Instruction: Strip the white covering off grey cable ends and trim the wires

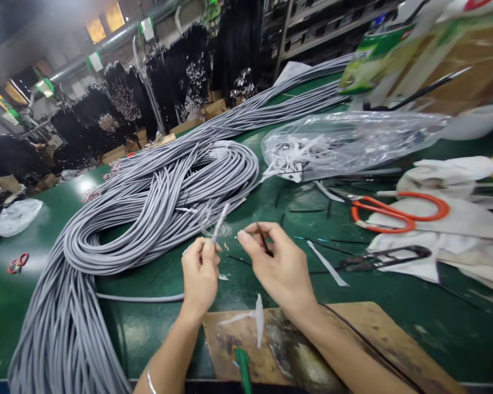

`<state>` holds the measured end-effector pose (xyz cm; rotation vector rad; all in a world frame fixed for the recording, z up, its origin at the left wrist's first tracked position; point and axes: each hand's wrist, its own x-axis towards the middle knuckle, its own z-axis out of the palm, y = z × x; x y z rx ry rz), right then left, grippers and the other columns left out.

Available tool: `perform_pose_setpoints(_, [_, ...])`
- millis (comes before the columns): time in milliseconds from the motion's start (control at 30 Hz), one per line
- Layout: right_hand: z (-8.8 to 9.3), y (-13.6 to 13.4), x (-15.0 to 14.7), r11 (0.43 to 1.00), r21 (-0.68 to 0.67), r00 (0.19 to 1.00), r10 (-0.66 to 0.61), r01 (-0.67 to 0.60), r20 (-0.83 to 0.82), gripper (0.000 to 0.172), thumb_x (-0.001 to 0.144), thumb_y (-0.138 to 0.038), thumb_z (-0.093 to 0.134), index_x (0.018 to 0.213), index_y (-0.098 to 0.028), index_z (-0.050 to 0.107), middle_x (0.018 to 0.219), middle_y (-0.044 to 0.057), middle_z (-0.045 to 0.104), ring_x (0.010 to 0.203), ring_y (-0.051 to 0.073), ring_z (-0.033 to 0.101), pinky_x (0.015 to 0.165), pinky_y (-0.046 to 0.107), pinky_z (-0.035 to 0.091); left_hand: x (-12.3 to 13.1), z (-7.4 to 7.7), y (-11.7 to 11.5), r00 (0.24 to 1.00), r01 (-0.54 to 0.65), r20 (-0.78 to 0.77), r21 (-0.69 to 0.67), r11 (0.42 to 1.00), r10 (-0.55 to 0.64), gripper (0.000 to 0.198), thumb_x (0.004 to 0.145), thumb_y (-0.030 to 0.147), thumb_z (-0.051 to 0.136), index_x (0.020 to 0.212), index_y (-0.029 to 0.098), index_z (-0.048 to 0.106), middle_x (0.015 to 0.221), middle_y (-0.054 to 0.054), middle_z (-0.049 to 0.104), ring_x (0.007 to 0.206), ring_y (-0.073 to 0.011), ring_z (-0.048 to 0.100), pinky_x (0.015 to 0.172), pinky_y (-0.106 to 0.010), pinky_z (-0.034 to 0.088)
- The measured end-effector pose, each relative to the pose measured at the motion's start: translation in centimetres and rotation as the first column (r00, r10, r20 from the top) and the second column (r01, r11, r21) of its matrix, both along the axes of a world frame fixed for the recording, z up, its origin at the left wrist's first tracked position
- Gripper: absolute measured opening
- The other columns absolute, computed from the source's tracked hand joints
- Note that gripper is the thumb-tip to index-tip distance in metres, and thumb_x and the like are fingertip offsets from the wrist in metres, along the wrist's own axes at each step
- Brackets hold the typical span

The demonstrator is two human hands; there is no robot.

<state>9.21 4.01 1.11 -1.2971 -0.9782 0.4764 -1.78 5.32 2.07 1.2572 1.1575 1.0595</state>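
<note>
My left hand (201, 273) is closed around the end of a grey cable (143, 298), which runs in from the left. A pale, pinkish stripped tip (221, 219) sticks up from its fingers. Just to the right, my right hand (281, 262) has its fingers curled around a slim dark object (265, 241), mostly hidden by the fingers, so its kind is unclear. The thumb and forefinger point toward the cable end but stay apart from it. Behind my left hand lies a large looped bundle of grey cables (156, 213) on the green table (148, 339).
Orange-handled scissors (402, 213) and dark pliers (386, 257) lie right, by white gloves (447, 219). A clear plastic bag (353, 142) holds white strips. In front is a stained board (238, 328) with a green-handled tool (243, 369). Small red scissors (18, 263) lie far left.
</note>
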Motion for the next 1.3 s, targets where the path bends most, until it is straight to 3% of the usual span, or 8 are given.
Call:
perform_pose_setpoints(167, [0.0,-0.7,-0.2,0.983,0.178,0.825,-0.058,-0.052,0.563,0.027,0.088,-0.021,0.043,0.065,-0.018,0.057,0.058,0.002,0.056,0.054,0.012,0.053,0.053,0.023,0.04,-0.1,0.4,0.1,0.999,0.029,0.038,0.088,0.996,-0.032,0.038,0.078,0.054,0.049,0.074,0.017,0.051,0.047,0.009,0.026,0.039,-0.0051,0.021,0.038,-0.018,0.018])
perform_pose_setpoints(533, [-0.4,-0.7,0.0,0.98,0.193,0.731,-0.17,0.054,0.661,0.03,0.087,-0.021,0.042,0.061,-0.017,0.056,0.051,0.001,0.056,0.043,0.011,0.051,0.046,0.022,0.035,0.2,0.1,-0.4,0.974,0.158,-0.195,0.2,0.967,-0.118,0.023,0.084,0.035,0.046,0.076,0.016,0.054,0.054,0.005,0.038,0.046,-0.0074,0.029,0.044,-0.02,0.024])
perform_pose_setpoints(767, [0.0,-0.1,0.4,0.996,-0.09,0.872,0.059,-0.018,0.486,0.027,0.081,-0.025,0.035,0.055,-0.022,0.043,0.043,0.001,0.054,0.037,0.013,0.047,0.042,0.023,0.029,-0.3,-0.2,0.0,0.951,0.258,-0.245,0.282,0.924,-0.191,0.028,0.088,0.034,0.04,0.073,0.015,0.055,0.056,0.004,0.041,0.048,-0.0082,0.031,0.047,-0.022,0.026])
perform_pose_setpoints(900, [-0.3,0.8,2.2,0.976,-0.166,0.897,-0.055,0.141,0.439,0.026,0.078,-0.029,0.034,0.053,-0.024,0.037,0.042,0.001,0.046,0.037,0.014,0.041,0.042,0.026,0.025,-0.9,0.3,-0.4,0.92,0.376,-0.257,0.36,0.854,-0.296,0.036,0.088,0.043,0.041,0.069,0.015,0.054,0.055,0.003,0.04,0.049,-0.0085,0.034,0.048,-0.022,0.027])
perform_pose_setpoints(1000, [-0.5,1.5,3.3,0.959,-0.184,0.928,-0.144,0.217,0.345,0.03,0.078,-0.037,0.039,0.051,-0.024,0.039,0.043,0.0,0.042,0.04,0.013,0.04,0.044,0.027,0.026,-1.2,0.5,-0.1,0.95,0.312,-0.094,0.349,0.884,-0.298,0.04,0.085,0.05,0.042,0.067,0.016,0.051,0.052,0.005,0.034,0.045,-0.0072,0.029,0.043,-0.02,0.023])
perform_pose_setpoints(1133, [0.1,1.5,2.0,0.989,-0.078,0.982,0.109,-0.122,-0.156,0.04,0.074,-0.058,0.047,0.065,-0.02,0.052,0.052,-0.002,0.049,0.038,0.008,0.033,0.038,0.023,0.025,-0.9,0.6,0.6,0.964,0.245,0.064,0.177,0.953,-0.26,0.044,0.079,0.058,0.048,0.063,0.017,0.046,0.047,0.009,0.022,0.039,-0.0047,0.016,0.036,-0.019,0.013])
perform_pose_setpoints(1233, [0.9,1.0,0.5,0.899,-0.007,0.805,0.389,-0.438,-0.448,0.055,0.057,-0.061,0.065,0.089,-0.018,0.056,0.062,-0.002,0.059,0.033,0.003,0.026,0.032,0.02,0.017,-0.7,0.6,0.9,0.96,0.255,0.087,0.121,0.959,-0.266,0.048,0.073,0.063,0.051,0.062,0.017,0.045,0.046,0.01,0.02,0.038,-0.0037,0.013,0.034,-0.018,0.011])
perform_pose_setpoints(1300, [1.2,0.8,0.0,0.872,0.014,0.729,0.418,-0.49,-0.542,0.065,0.045,-0.05,0.077,0.098,-0.018,0.055,0.066,-0.001,0.064,0.034,0.003,0.032,0.031,0.018,0.016,-0.6,0.4,0.8,0.96,0.262,0.078,0.107,0.959,-0.271,0.049,0.073,0.064,0.05,0.061,0.017,0.045,0.045,0.01,0.02,0.037,-0.0036,0.013,0.034,-0.018,0.012])
